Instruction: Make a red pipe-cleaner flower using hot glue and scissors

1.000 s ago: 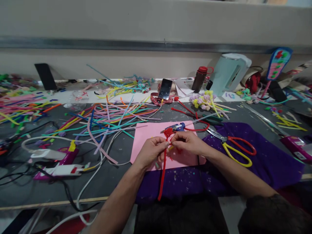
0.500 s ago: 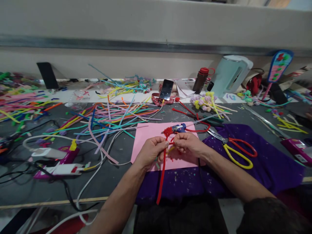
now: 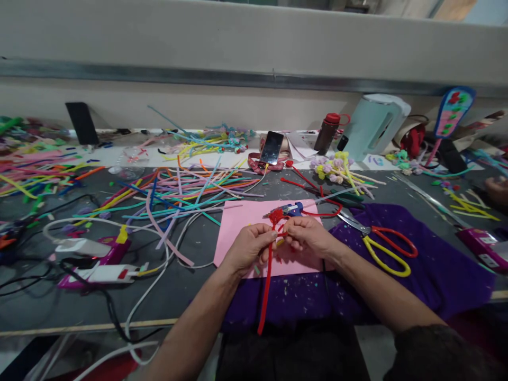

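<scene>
A red pipe-cleaner flower is pinched below its fuzzy head by my left hand. Its long red stem hangs down over the purple cloth. My right hand is closed on a short red pipe cleaner beside the flower's neck, and the two hands almost meet. Beneath them lies a pink sheet with small red scraps on it. A blue hot glue gun rests just behind the flower, its nozzle pointing left. My fingertips partly hide where the red pieces meet.
Scissors with red and yellow handles lie on the purple cloth at right. Loose pipe cleaners spread across the left. White cables and a power strip sit front left. A phone, bottle and kettle stand behind.
The camera view has shifted slightly. Both hands keep hold of the red pieces in nearly the same place. Part of another person's hand now shows at the right edge.
</scene>
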Demonstrator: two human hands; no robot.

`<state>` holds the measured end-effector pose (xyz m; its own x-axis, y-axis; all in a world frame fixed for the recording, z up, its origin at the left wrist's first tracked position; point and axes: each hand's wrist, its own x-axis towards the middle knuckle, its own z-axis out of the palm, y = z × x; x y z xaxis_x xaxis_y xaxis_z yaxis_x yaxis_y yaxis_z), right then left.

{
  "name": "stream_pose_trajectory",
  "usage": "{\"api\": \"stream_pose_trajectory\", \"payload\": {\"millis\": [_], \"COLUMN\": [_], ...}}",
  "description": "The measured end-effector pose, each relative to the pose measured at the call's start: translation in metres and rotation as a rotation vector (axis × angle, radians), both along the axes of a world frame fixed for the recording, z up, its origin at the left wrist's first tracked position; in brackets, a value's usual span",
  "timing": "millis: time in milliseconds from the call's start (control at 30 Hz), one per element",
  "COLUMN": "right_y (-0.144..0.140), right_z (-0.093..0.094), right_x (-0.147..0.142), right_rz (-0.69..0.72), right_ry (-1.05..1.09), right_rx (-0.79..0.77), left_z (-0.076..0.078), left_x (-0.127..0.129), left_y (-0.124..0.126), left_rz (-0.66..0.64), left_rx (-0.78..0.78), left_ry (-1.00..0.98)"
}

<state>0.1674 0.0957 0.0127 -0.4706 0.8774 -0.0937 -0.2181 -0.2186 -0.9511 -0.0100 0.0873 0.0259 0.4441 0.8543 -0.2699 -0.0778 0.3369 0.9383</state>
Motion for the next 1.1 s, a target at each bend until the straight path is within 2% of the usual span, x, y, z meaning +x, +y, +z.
{"api": "stream_pose_trajectory", "payload": {"millis": [100, 167, 367, 533, 767, 867, 1000, 1100], "right_y": [-0.002, -0.004, -0.007, -0.008, -0.013, -0.011, -0.005, -0.003], "right_z": [0.005, 0.008, 0.012, 0.011, 0.014, 0.018, 0.024, 0.026], "right_x": [0.006, 0.009, 0.01, 0.008, 0.007, 0.014, 0.026, 0.032], "right_rz": [-0.17, -0.222, -0.17, -0.189, -0.197, -0.186, -0.254, -0.276], "right_ry": [-0.165, -0.247, -0.454, -0.522, -0.546, -0.563, -0.547, -0.536], "right_rx": [0.22, 0.365, 0.784, 0.984, 1.059, 1.017, 0.938, 0.903], "left_z": [-0.002, -0.002, -0.002, -0.004, -0.001, 0.0, 0.0, 0.001], "left_x": [-0.001, -0.001, -0.001, -0.001, 0.0, 0.0, -0.001, -0.001], "left_y": [0.001, 0.002, 0.002, 0.001, 0.0, 0.0, 0.0, -0.001], "left_rz": [0.003, -0.01, -0.036, -0.05, -0.076, -0.065, -0.027, -0.055], "left_rx": [-0.025, -0.038, -0.039, -0.04, -0.055, -0.026, 0.019, 0.034], "left_ry": [-0.018, -0.027, -0.044, -0.03, -0.01, 0.027, 0.107, 0.157]}}
